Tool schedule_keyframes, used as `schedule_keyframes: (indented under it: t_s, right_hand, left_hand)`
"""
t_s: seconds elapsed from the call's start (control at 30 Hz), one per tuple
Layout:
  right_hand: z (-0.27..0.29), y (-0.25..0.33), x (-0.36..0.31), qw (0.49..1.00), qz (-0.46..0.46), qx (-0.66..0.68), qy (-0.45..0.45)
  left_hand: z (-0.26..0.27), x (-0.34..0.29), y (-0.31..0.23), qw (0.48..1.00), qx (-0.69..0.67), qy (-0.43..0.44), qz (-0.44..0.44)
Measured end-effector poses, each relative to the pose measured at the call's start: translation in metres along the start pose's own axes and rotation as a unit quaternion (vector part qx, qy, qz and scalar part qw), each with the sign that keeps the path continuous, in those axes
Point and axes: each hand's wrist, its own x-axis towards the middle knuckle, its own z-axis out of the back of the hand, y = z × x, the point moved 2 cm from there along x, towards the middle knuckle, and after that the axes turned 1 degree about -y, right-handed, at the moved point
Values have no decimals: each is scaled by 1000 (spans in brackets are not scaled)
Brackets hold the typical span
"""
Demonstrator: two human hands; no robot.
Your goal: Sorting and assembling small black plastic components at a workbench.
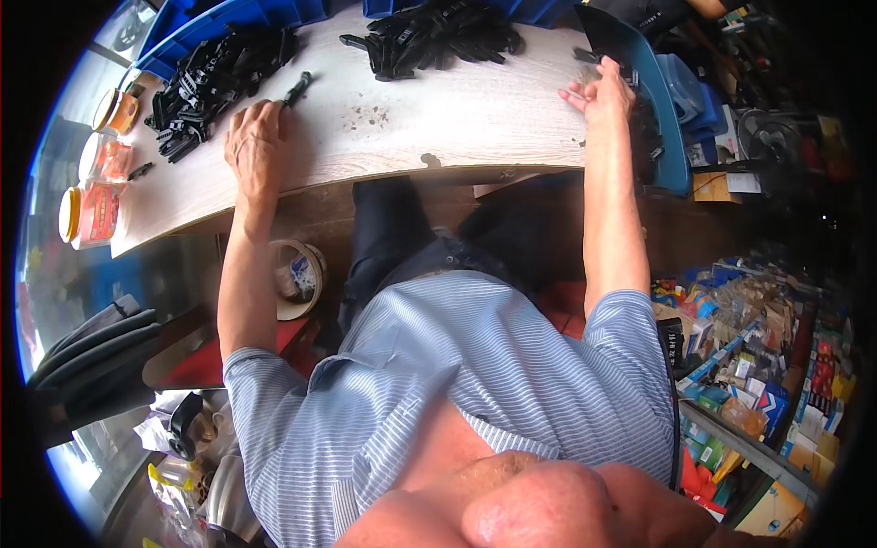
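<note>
My left hand [254, 151] rests palm down at the table's left part, its fingers bent. A small black plastic part [298, 88] sticks out from between its thumb and fingertips. Beside that hand lies a pile of similar black parts [206, 87]. My right hand [603, 94] is over the table's right end, by the rim of a teal bin [674, 146], with its fingers spread apart. One dark piece [585, 57] shows right at its fingertips; whether they touch it is unclear.
Another heap of black parts [443, 38] lies at the table's back middle. Blue bins [228, 20] stand behind. Jars [91, 217] line the left edge. Crumbs [367, 116] dot the pale tabletop [438, 128]. A white bucket [300, 279] stands below; boxes and packets [749, 365] fill the right side.
</note>
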Motion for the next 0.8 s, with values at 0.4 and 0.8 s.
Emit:
schedule_keyframes:
  t_s: [0.4, 0.8]
  right_hand:
    - [-76, -39, -38, 932, 43, -289, 216]
    - [-60, -51, -46, 936, -4, -261, 237]
  left_hand:
    - [-5, 3, -77, 991, -108, 25, -79]
    - [10, -13, -106, 855, -487, 3, 180]
